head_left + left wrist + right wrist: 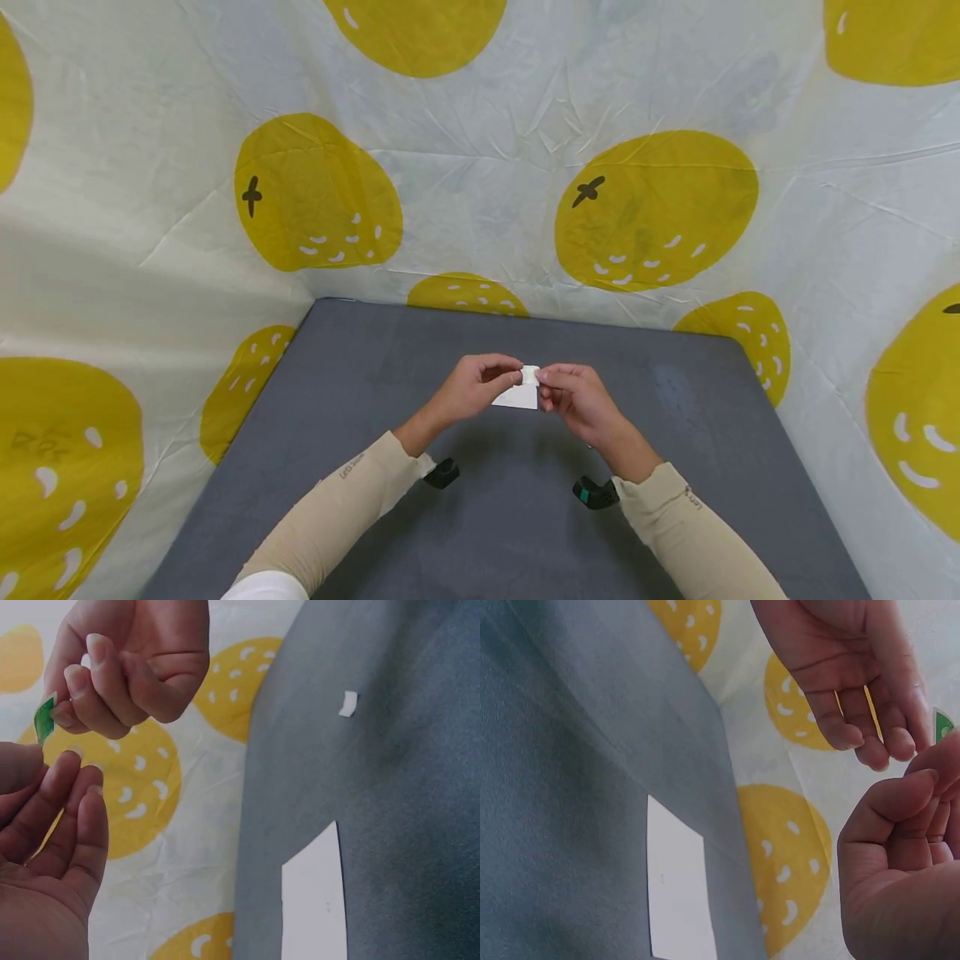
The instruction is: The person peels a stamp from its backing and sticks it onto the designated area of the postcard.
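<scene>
Over the table, both hands hold a small flat piece between them, white on the side facing up. In the left wrist view its other face is green, and a green corner with a pale mark appears in the right wrist view. My left hand pinches the left edge between thumb and forefinger, its other fingers extended. The right hand pinches the opposite edge, with its remaining fingers curled in. Fingertips cover both ends of the piece.
A white card with tiny marks lies on the dark grey table, beyond the hands. A small curved white scrap lies on the table nearer the body. White cloth with yellow fruit prints hangs around the table.
</scene>
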`<state>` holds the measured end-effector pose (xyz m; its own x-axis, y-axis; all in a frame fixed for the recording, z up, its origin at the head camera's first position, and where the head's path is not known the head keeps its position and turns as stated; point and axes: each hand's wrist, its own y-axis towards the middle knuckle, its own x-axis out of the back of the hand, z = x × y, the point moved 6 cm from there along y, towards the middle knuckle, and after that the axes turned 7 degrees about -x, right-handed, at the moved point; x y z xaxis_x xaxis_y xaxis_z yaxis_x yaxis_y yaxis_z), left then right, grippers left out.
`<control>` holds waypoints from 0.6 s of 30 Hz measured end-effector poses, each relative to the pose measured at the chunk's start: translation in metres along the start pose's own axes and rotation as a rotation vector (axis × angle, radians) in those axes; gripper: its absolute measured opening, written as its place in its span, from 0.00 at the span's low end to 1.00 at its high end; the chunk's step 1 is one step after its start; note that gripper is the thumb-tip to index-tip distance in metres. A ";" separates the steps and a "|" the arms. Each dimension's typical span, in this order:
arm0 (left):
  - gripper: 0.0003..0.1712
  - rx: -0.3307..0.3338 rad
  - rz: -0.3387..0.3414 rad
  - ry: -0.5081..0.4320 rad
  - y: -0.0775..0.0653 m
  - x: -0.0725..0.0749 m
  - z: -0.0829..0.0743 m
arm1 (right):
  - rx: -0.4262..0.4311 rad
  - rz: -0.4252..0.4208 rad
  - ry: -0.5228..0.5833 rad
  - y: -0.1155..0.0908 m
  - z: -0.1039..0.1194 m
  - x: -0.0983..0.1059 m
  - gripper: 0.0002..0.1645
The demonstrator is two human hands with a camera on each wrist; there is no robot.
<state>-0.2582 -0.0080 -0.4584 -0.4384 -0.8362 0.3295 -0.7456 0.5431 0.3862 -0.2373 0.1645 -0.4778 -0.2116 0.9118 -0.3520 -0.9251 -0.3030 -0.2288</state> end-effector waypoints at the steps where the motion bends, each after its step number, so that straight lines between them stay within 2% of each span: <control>1: 0.15 -0.010 -0.005 0.001 0.000 0.000 0.000 | -0.001 0.000 0.010 0.000 0.000 0.000 0.20; 6: 0.15 -0.085 -0.007 0.012 0.001 -0.002 -0.003 | -0.004 0.035 0.043 -0.001 -0.002 -0.003 0.22; 12: 0.08 -0.170 -0.028 0.038 0.003 -0.001 -0.003 | -0.011 0.047 0.032 -0.002 -0.003 -0.005 0.21; 15: 0.05 -0.187 -0.040 0.059 0.004 0.000 -0.002 | 0.000 0.017 -0.001 -0.001 -0.003 -0.003 0.19; 18: 0.05 -0.190 -0.045 0.086 0.003 0.000 0.000 | 0.035 -0.050 -0.070 -0.001 -0.004 0.000 0.15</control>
<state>-0.2607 -0.0058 -0.4576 -0.3562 -0.8547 0.3776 -0.6515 0.5168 0.5553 -0.2351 0.1638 -0.4811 -0.1851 0.9432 -0.2758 -0.9453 -0.2476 -0.2123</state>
